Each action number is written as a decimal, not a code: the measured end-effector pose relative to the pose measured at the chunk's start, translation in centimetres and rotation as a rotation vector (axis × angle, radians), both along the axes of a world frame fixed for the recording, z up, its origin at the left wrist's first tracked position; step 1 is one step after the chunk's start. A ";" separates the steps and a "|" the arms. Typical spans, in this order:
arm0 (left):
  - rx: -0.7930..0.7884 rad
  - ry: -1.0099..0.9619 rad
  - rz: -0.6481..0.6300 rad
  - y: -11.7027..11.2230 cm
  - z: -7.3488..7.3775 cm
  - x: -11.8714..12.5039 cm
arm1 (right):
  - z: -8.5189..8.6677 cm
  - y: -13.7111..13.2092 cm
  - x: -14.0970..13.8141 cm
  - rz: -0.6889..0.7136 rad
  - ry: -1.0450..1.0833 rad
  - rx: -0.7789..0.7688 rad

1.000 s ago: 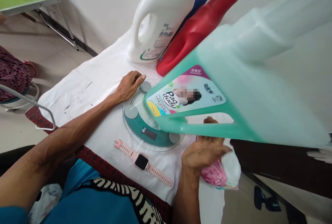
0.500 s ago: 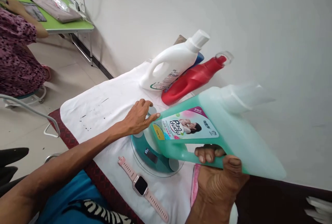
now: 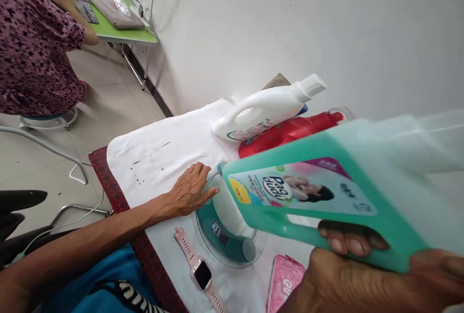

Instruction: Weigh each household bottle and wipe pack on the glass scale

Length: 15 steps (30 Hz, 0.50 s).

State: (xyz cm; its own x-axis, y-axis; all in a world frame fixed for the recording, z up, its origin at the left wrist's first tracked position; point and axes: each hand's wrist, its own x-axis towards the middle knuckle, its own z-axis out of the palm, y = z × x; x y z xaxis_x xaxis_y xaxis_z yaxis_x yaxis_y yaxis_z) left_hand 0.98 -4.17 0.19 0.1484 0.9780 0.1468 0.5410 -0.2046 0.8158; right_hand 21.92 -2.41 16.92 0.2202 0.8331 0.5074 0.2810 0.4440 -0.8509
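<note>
My right hand [image 3: 362,269] is wrapped around the handle of a large green laundry detergent bottle [image 3: 261,221], which has a picture label and a pale cap. The bottle leans to the right and appears raised above a round glass scale [image 3: 232,251] with a teal band and a lit display. Fingers outstretched, my left hand [image 3: 194,188] rests at the scale's left edge, holding nothing. Beside the scale lies a pink smartwatch [image 3: 201,274]. Part of the scale's far side is hidden by the bottle.
Behind the scale stand a white bottle [image 3: 266,110] and a red bottle [image 3: 290,132] near the wall. A pink packet [image 3: 284,279] lies on the white cloth [image 3: 145,168]. At the far left, a person [image 3: 39,52] sits by a green table [image 3: 126,36].
The green bottle has moved right and closer to the camera in my right hand. My left thumb is now apart from the bottle's base. The view has shifted, and more of the pink packet shows.
</note>
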 end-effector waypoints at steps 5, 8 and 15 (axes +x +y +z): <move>-0.019 0.057 -0.032 -0.4 -0.1 0.3 | 1.2 5.0 -6.0 0.051 0.094 0.086; 0.000 0.082 -0.057 -0.8 -0.6 0.4 | 0.2 8.3 -8.7 0.069 0.020 0.076; 0.011 0.131 -0.069 -0.9 -1.4 0.9 | -3.8 13.0 -10.9 0.125 -0.067 -0.033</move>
State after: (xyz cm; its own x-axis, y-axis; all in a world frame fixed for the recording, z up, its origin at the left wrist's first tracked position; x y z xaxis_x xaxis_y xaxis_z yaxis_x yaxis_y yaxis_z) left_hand 1.91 -5.06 -1.21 0.2333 0.9633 0.1326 0.6268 -0.2533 0.7368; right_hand 11.07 10.62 13.11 0.0803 0.8683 0.4895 0.2819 0.4512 -0.8467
